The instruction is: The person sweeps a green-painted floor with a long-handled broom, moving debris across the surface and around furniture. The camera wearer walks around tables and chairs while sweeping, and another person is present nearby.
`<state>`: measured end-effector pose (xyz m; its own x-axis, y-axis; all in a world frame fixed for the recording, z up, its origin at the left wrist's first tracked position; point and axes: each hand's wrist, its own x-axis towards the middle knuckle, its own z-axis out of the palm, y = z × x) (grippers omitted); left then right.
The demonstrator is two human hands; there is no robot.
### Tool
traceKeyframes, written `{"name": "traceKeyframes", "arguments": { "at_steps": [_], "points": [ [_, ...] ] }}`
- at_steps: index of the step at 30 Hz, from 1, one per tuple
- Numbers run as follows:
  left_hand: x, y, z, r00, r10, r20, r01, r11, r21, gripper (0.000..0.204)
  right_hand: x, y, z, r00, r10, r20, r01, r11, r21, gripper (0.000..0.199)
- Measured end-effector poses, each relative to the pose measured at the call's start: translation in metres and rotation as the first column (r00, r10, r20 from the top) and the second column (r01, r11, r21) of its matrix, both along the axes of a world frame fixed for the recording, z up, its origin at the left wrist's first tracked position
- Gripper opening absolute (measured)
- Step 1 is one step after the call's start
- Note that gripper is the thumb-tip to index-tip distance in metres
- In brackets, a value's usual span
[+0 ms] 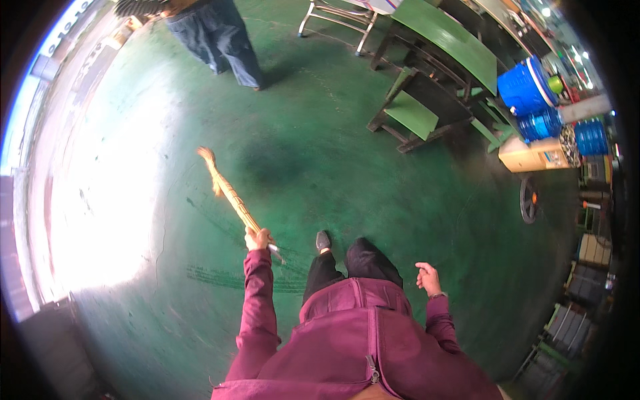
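My left hand grips the handle end of a straw-coloured broom. The broom stretches forward and to the left, its bristle tip near the green floor. My right hand hangs free at my side with its fingers loosely curled and nothing in it. Both sleeves are maroon. One dark shoe is stepped forward below the broom hand.
Another person in blue jeans stands ahead at the top. A green table with benches sits at the upper right, with blue barrels and a cardboard box beyond. Bright glare covers the floor on the left.
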<state>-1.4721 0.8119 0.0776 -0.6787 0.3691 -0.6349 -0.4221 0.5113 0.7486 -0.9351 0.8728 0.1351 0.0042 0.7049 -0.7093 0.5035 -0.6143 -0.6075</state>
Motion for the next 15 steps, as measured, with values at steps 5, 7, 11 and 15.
{"name": "traceKeyframes", "arguments": {
  "at_steps": [5, 7, 11, 15],
  "points": [
    [0.063, 0.008, 0.061, 0.971, -0.177, 0.158, 0.162, 0.982, 0.1, 0.039, -0.001, 0.012, -0.022, 0.992, 0.072, 0.104, -0.054, 0.984, -0.168, 0.026],
    [0.095, 0.027, 0.075, 0.92, -0.213, 0.33, 0.185, 0.976, 0.113, 0.048, 0.007, 0.018, -0.037, 0.982, 0.109, 0.153, -0.067, 0.965, -0.255, 0.026],
    [0.125, 0.092, 0.077, 0.548, -0.395, 0.737, 0.282, 0.917, 0.282, 0.05, 0.018, 0.057, -0.047, 0.923, 0.359, 0.137, -0.342, 0.93, -0.134, 0.026],
    [0.161, 0.191, 0.028, 0.329, -0.586, 0.74, 0.468, 0.782, 0.411, 0.018, -0.002, 0.128, -0.022, 0.995, 0.022, 0.097, -0.007, 0.99, -0.143, 0.028]
  ]
}}
